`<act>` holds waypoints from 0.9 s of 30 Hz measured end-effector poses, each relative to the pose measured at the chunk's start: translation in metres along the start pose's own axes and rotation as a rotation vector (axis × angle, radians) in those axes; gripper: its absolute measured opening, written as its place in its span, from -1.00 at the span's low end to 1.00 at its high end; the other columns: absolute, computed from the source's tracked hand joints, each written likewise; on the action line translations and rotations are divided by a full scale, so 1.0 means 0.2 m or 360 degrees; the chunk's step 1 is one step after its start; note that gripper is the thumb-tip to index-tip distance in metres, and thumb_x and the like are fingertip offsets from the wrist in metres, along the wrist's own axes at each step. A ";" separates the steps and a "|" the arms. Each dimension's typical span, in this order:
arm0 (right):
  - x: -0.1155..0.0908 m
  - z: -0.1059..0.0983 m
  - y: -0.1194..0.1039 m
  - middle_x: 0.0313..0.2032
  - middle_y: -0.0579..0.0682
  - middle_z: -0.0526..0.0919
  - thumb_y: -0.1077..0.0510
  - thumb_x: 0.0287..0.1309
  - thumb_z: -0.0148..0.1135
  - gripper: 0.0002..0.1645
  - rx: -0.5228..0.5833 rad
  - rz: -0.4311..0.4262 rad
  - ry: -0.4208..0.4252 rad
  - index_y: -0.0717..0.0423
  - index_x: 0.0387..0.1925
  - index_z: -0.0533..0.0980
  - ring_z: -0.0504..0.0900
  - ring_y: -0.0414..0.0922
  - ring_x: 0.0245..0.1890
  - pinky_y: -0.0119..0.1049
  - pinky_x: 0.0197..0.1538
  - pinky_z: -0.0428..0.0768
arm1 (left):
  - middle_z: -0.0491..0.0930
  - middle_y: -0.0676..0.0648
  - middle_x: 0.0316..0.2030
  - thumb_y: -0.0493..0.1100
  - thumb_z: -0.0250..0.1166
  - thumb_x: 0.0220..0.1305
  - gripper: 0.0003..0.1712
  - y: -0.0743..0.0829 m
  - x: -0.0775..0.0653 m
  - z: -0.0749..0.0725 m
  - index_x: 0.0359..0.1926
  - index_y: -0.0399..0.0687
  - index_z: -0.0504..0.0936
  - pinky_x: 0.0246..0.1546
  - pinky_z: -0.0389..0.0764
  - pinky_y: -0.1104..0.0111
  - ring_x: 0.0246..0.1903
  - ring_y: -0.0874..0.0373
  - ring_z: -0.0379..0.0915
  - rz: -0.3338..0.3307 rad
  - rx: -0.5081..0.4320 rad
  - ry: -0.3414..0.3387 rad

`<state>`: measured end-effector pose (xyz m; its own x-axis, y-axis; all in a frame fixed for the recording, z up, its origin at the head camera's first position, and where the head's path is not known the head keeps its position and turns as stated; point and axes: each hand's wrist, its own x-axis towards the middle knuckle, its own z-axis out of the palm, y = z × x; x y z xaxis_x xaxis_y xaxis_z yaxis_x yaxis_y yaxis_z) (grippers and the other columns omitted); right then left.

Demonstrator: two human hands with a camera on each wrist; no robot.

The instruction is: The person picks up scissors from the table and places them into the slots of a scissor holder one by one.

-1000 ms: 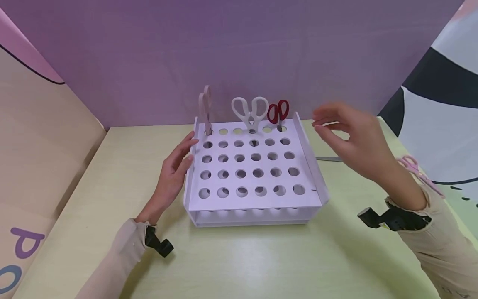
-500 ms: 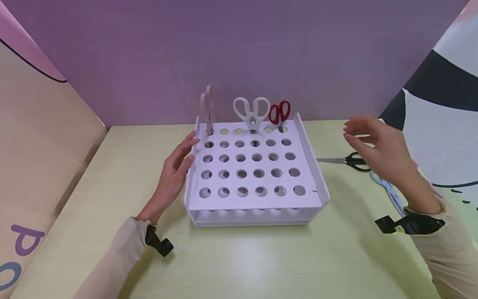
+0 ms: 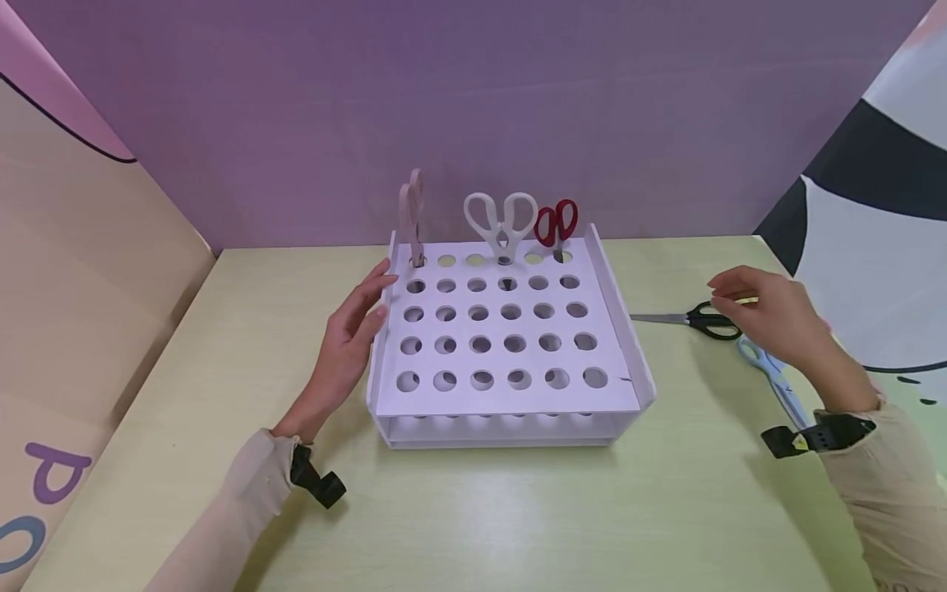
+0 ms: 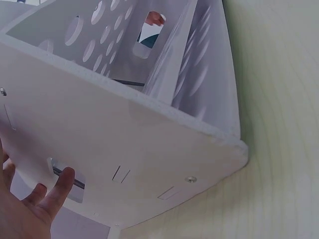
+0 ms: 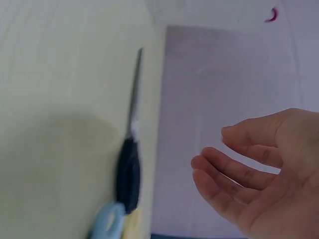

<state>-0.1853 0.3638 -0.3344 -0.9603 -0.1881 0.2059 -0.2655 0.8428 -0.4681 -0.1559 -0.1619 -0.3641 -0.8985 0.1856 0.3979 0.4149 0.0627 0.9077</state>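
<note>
A white rack [image 3: 503, 403] with rows of round holes stands mid-table. In its back row stand pink scissors [image 3: 406, 210], white scissors [image 3: 508, 238] and red scissors [image 3: 547, 230], handles up. My left hand [image 3: 344, 337] rests its extended fingers against the rack's left side panel [image 4: 129, 149]. To the right, my right hand [image 3: 777, 316], fingers loosely bent and holding nothing, hovers by the black-handled scissors [image 3: 706, 320]. Their blade points left at the rack. Light-blue scissors [image 3: 777, 386] lie just below, partly hidden by my right wrist.
A bit of yellow [image 5: 132, 224] shows beside the light-blue handle in the right wrist view, mostly hidden. Behind the table [image 3: 473, 510] rises a purple backdrop [image 3: 473, 123]. Printed panels border the left and right sides.
My right hand has moved right and lowered from beside the rack's back right corner to the loose scissors. The black and light-blue handles have come into view. My left hand stays put.
</note>
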 end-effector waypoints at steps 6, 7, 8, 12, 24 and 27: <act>0.01 0.05 0.15 -0.18 0.31 0.69 0.31 0.24 0.24 -0.74 -0.0123 0.0008 -0.0066 0.32 -0.04 0.55 0.67 0.22 -0.18 -0.52 -0.36 0.42 | 0.16 0.16 0.49 -0.26 0.00 0.53 -0.56 0.00 0.00 0.00 0.37 -0.16 0.40 0.30 0.37 0.42 0.46 0.16 0.10 0.0000 -0.0013 0.0002; 0.01 0.06 0.17 -0.18 0.32 0.69 0.33 0.23 0.24 -0.73 -0.0145 0.0004 -0.0077 0.34 -0.04 0.55 0.66 0.25 -0.17 -0.46 -0.35 0.44 | 0.16 0.17 0.49 -0.26 0.00 0.53 -0.56 0.00 0.00 0.00 0.37 -0.16 0.40 0.30 0.36 0.42 0.46 0.16 0.10 -0.0001 -0.0013 0.0002; 0.01 0.06 0.19 -0.19 0.33 0.68 0.34 0.22 0.24 -0.73 -0.0164 -0.0007 -0.0089 0.36 -0.04 0.54 0.65 0.28 -0.17 -0.38 -0.32 0.49 | 0.16 0.17 0.49 -0.26 0.00 0.53 -0.56 0.00 0.00 0.00 0.37 -0.15 0.40 0.30 0.36 0.41 0.46 0.16 0.10 -0.0003 -0.0012 0.0002; 0.02 0.10 0.26 -0.24 0.38 0.67 0.40 0.15 0.24 -0.72 -0.0222 -0.0039 -0.0126 0.42 -0.07 0.54 0.63 0.32 -0.21 0.04 -0.21 0.53 | 0.16 0.16 0.49 -0.26 0.00 0.53 -0.55 0.00 -0.01 0.00 0.37 -0.15 0.40 0.28 0.38 0.41 0.46 0.15 0.10 -0.0004 -0.0008 0.0004; 0.05 0.16 0.32 -0.29 0.37 0.65 0.42 0.00 0.27 -0.75 -0.0332 -0.0082 -0.0182 0.38 -0.20 0.61 0.60 0.26 -0.29 0.15 -0.27 0.50 | 0.16 0.15 0.50 -0.27 0.00 0.53 -0.55 0.01 0.00 0.00 0.37 -0.18 0.39 0.31 0.35 0.40 0.46 0.15 0.10 0.0012 -0.0015 0.0016; 0.06 0.16 0.32 -0.28 0.36 0.66 0.40 0.00 0.26 -0.77 -0.0356 -0.0059 -0.0201 0.36 -0.23 0.63 0.60 0.26 -0.31 0.15 -0.27 0.49 | 0.16 0.14 0.50 -0.27 0.00 0.53 -0.55 0.01 0.00 0.00 0.37 -0.18 0.39 0.32 0.35 0.37 0.46 0.14 0.09 -0.0002 -0.0017 0.0013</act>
<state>-0.2156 0.3991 -0.3893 -0.9571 -0.2705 0.1036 -0.2885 0.9222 -0.2576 -0.1547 -0.1615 -0.3623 -0.9002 0.1774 0.3977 0.4122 0.0528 0.9096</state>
